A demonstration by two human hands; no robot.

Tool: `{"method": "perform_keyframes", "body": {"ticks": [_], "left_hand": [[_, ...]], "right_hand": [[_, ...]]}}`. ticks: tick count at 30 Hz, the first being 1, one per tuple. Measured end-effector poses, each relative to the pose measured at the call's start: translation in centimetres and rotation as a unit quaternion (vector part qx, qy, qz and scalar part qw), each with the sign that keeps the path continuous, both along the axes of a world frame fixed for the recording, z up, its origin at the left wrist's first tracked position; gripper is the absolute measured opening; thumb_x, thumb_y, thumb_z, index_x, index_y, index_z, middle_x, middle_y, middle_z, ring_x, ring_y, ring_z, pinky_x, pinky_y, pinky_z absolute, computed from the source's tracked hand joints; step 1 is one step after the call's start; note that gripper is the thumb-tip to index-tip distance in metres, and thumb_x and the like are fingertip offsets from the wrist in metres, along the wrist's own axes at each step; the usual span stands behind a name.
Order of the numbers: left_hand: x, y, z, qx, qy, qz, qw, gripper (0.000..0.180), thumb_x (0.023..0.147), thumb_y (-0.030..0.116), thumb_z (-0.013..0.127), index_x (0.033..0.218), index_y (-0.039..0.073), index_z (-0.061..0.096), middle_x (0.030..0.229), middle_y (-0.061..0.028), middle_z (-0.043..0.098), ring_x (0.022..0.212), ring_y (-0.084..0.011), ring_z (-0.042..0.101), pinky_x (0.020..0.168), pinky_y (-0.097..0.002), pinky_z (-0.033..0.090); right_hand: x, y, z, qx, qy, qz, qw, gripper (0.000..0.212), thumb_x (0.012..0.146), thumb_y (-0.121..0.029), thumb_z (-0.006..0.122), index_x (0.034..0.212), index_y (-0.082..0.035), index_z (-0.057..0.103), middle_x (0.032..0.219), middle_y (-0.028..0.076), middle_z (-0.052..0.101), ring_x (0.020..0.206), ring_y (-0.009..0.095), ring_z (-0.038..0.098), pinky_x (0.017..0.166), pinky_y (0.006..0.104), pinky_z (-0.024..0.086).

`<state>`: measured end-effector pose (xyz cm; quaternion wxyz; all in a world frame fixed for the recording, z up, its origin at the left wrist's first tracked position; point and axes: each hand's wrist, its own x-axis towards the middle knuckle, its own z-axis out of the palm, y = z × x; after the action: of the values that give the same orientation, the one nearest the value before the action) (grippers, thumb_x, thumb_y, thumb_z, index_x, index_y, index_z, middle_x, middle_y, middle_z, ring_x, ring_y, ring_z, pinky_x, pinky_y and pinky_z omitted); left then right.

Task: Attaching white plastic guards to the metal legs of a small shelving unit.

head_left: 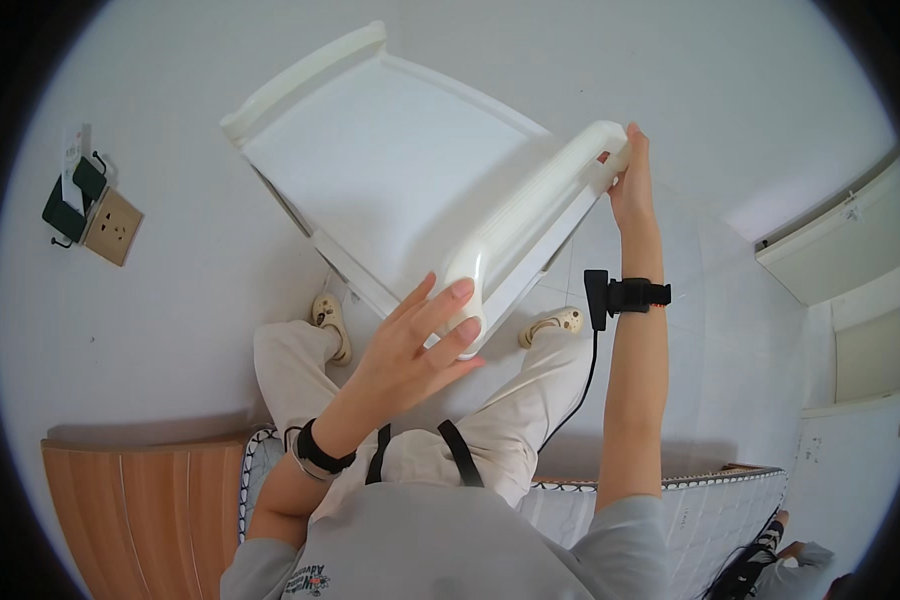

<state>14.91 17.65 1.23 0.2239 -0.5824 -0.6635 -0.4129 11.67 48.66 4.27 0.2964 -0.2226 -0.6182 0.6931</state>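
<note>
A white tray-topped piece of furniture (370, 170), with a raised cream rail (545, 195) along its right side and another rail (310, 75) at its far left, is held tilted in front of me. My left hand (410, 345) is on the rail's near end, its fingers bent over the rounded corner. At the rail's other end my right hand (632, 185) grips the corner, fingers partly hidden behind it. Part of a thin metal edge shows below the top; the underside is mostly hidden.
My feet, in cream clogs (332, 325), are on the pale floor under it. Behind me are a mattress (715, 510) and a wooden panel (150, 510). A socket plate (113, 227) and dark green holder (72, 210) are on the left; a white cabinet (835, 240) stands right. Another person's sleeve (795, 572) shows lower right.
</note>
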Motion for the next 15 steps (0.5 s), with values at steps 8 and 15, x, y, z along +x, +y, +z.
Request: {"method": "perform_keyframes", "body": {"ticks": [8,15], "left_hand": [[-0.6,0.4,-0.7,0.006,0.015,0.007,1.0,0.088,0.052,0.008,0.079,0.124,0.016,0.027,0.126,-0.0148,0.03,0.094,-0.0334,0.054,0.073,-0.0399,0.051],[-0.3,0.8,-1.4,0.073,-0.037,-0.009,0.997,0.063,0.058,0.001,0.072,0.111,0.013,0.041,0.121,-0.0125,0.039,0.1,-0.0248,0.05,0.088,-0.0485,0.04]], "right_hand": [[-0.1,-0.2,0.0,-0.006,0.013,-0.001,1.0,0.052,0.075,-0.056,0.045,0.102,-0.012,0.048,0.09,0.001,0.049,0.085,0.012,0.042,0.081,0.0345,0.03],[-0.2,0.0,-0.1,-0.025,0.013,0.01,1.0,0.054,0.075,-0.054,0.046,0.106,-0.01,0.045,0.089,0.004,0.049,0.083,0.015,0.044,0.078,0.0344,0.033]]}}
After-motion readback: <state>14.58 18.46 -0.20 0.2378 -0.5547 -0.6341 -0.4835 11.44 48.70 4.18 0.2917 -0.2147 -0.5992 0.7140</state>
